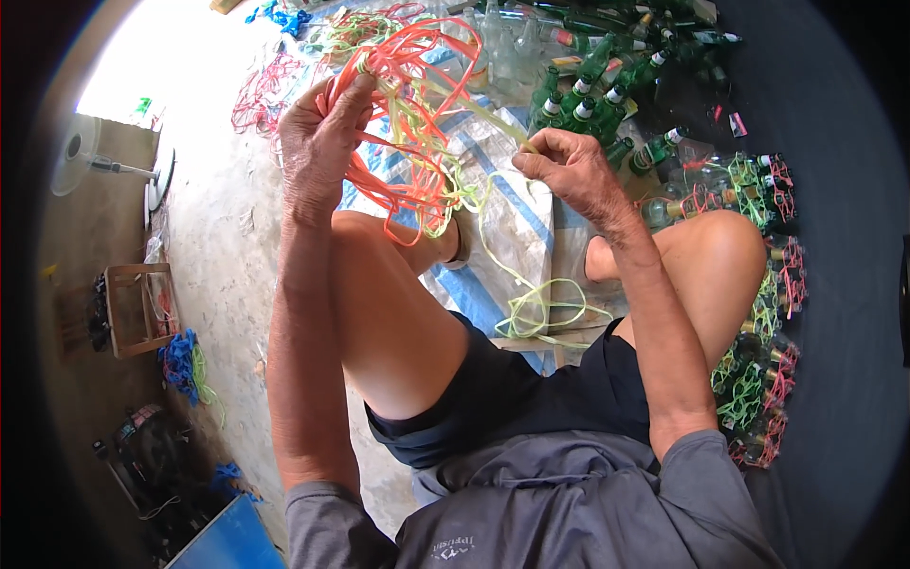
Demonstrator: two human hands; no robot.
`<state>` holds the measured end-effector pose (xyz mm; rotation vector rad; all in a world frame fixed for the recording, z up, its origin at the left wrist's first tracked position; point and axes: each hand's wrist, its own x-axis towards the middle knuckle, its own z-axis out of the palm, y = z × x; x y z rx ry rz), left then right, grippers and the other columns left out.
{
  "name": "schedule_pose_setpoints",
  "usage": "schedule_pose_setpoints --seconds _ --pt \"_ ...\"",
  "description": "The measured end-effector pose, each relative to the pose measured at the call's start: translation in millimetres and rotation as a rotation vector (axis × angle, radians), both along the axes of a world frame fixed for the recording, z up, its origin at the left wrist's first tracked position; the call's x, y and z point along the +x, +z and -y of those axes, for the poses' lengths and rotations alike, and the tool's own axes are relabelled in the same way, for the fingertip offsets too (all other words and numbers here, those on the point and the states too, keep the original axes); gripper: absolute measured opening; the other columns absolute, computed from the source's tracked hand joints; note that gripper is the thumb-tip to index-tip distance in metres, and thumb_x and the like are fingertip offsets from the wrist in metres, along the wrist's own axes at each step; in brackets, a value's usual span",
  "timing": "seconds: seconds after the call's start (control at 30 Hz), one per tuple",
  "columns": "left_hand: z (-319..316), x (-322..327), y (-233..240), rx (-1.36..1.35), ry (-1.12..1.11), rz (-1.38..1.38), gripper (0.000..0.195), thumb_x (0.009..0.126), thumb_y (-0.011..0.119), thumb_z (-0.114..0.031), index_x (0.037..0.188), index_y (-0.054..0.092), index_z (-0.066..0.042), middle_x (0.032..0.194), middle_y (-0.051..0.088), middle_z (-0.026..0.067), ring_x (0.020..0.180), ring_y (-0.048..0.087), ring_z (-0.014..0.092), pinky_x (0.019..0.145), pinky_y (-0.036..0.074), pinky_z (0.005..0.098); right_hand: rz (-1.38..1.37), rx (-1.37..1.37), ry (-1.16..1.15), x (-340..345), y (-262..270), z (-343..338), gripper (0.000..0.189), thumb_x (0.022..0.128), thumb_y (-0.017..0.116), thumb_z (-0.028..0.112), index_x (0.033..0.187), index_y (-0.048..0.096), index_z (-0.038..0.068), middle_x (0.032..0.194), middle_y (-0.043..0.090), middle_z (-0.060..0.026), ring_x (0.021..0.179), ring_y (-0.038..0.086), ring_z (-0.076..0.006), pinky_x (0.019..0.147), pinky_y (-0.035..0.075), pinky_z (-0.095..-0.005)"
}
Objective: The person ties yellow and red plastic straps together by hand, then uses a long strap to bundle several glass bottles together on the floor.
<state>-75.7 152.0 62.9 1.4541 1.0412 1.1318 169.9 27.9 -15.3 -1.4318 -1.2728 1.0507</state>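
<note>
Raised at the upper left, my left hand (330, 128) is closed on a tangled bundle of red plastic strapping (377, 188) and yellow-green plastic strapping (402, 117). The loops hang down over my knee and the floor sheet. My right hand (572, 167) pinches a yellow-green strand between thumb and fingers, and the strand runs taut back to the bundle. A loose yellow-green strand (530, 313) trails down and lies in loops between my thighs.
Green glass bottles (583, 107) and clear glass bottles (508, 46) stand ahead. Bottles tied with coloured strapping (753, 384) line the right side. A woven plastic sheet (515, 206) covers the floor. Red strapping (263, 99) lies ahead left; a fan (78, 153) and wooden frame (117, 313) are at left.
</note>
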Motion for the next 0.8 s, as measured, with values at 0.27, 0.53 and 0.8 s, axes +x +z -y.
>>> schedule_pose_setpoints --seconds 0.27,0.53,0.8 --pt "-1 -4 -3 -0.028 0.009 0.032 0.018 0.091 0.074 -0.023 0.094 0.074 -0.005 0.071 0.063 -0.0042 0.062 0.053 0.001 0.054 0.04 0.0168 -0.565 0.035 -0.258 -7 -37 7 0.022 0.094 0.067 0.024 0.098 0.065 0.003 0.093 0.066 -0.0038 0.076 0.062 -0.0097 0.082 0.05 -0.0279" --pt "-3 -11 -2 -0.004 0.044 0.086 0.017 0.091 0.073 -0.021 0.095 0.073 -0.005 0.072 0.063 -0.0052 0.062 0.051 -0.001 0.053 0.037 0.0159 -0.754 -0.059 -0.165 -21 -21 7 0.03 0.097 0.063 0.031 0.109 0.059 0.004 0.09 0.061 -0.0067 0.059 0.056 -0.0083 0.058 0.052 -0.0253" --pt "-9 -22 -5 -0.031 0.101 0.136 0.016 0.092 0.072 -0.019 0.098 0.073 -0.004 0.075 0.064 -0.0043 0.061 0.05 -0.001 0.052 0.037 0.0148 -0.33 -0.263 0.005 -36 -8 36 0.05 0.088 0.073 0.041 0.117 0.058 0.003 0.093 0.062 -0.0046 0.062 0.05 -0.0035 0.049 0.043 -0.0213"
